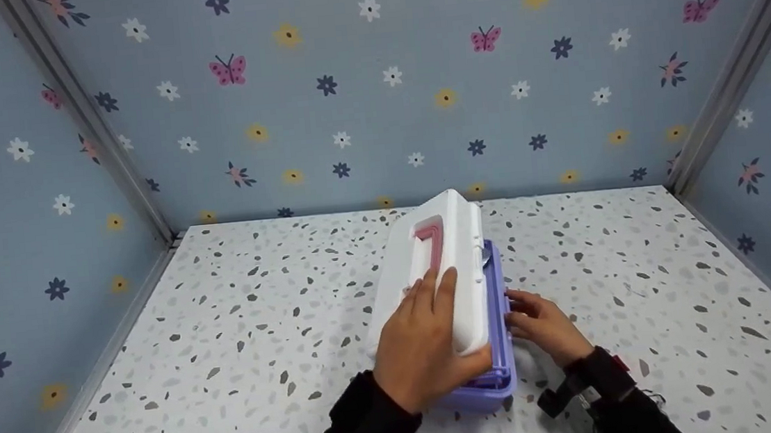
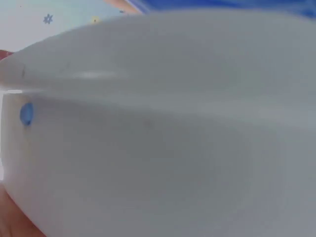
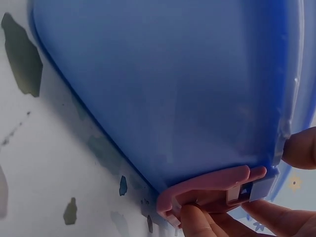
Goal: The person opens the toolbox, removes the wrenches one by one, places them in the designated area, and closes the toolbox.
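Note:
A purple box [image 1: 479, 398] stands on the table with its white lid [image 1: 468, 279] tilted up and an inner tray [image 1: 495, 318] showing along the right side. Across the lid lies my left hand [image 1: 418, 339], its fingers over the top beside the pink handle [image 1: 432, 244] and its thumb at the near end. In the left wrist view the lid's white surface [image 2: 163, 163] fills most of the picture. My right hand [image 1: 549, 328] is at the box's right side. Its fingertips hold the pink latch [image 3: 212, 185], with another finger [image 3: 302, 148] at the blue-looking rim.
A shiny metal item [image 1: 486, 256] shows inside the box near its far end. The speckled white table [image 1: 261, 311] meets a flower-patterned back wall [image 1: 376, 106], with similar panels on the left and right.

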`<state>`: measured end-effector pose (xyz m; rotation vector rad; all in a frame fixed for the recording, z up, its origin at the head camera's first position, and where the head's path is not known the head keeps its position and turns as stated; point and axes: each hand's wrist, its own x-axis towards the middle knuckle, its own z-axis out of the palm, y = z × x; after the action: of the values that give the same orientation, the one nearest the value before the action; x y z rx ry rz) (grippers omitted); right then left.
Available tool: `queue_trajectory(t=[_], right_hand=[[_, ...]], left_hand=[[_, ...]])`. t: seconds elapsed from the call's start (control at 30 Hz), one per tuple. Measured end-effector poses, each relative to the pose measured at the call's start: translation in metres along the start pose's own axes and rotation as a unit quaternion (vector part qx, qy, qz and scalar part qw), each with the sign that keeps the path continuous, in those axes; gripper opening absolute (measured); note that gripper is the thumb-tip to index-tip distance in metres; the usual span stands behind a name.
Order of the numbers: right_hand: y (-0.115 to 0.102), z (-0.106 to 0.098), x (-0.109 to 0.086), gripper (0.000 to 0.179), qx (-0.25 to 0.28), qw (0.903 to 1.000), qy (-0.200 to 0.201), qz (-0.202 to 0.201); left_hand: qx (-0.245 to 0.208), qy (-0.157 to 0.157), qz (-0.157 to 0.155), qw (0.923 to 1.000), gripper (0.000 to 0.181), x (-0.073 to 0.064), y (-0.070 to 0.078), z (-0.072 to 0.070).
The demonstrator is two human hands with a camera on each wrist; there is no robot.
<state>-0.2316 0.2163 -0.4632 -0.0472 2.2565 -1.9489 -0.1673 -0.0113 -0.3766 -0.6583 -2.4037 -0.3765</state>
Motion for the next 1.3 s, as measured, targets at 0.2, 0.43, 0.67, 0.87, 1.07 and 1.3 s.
queue_trajectory(t=[0.2, 0.43, 0.67, 0.87, 1.07, 1.3], right_hand=[[0.000, 0.001, 0.001, 0.060, -0.007, 0.9999, 0.003, 0.008], [0.002, 0.001, 0.002, 0.061, -0.013, 0.9998, -0.011, 0.008], [0.003, 0.000, 0.005, 0.057, -0.013, 0.9998, -0.013, 0.011], [0.003, -0.003, 0.006, 0.057, -0.018, 0.9997, -0.019, 0.001], [0.004, -0.004, 0.004, 0.057, -0.017, 0.9995, -0.025, -0.003], [0.004, -0.003, 0.003, 0.055, -0.018, 0.9998, -0.010, 0.001]], left_hand=[[-0.052, 0.019, -0.036, 0.9978, 0.094, -0.002, -0.013, -0.008], [-0.115, 0.011, -0.107, 0.9875, 0.093, -0.005, -0.030, -0.019], [-0.166, 0.045, -0.159, 0.9721, 0.083, -0.012, -0.059, -0.027], [-0.231, 0.033, -0.210, 0.9494, 0.077, -0.023, -0.086, -0.035], [-0.268, -0.001, -0.277, 0.9227, 0.067, -0.038, -0.108, -0.039], [-0.298, -0.027, -0.313, 0.9012, 0.054, -0.052, -0.124, -0.040]])
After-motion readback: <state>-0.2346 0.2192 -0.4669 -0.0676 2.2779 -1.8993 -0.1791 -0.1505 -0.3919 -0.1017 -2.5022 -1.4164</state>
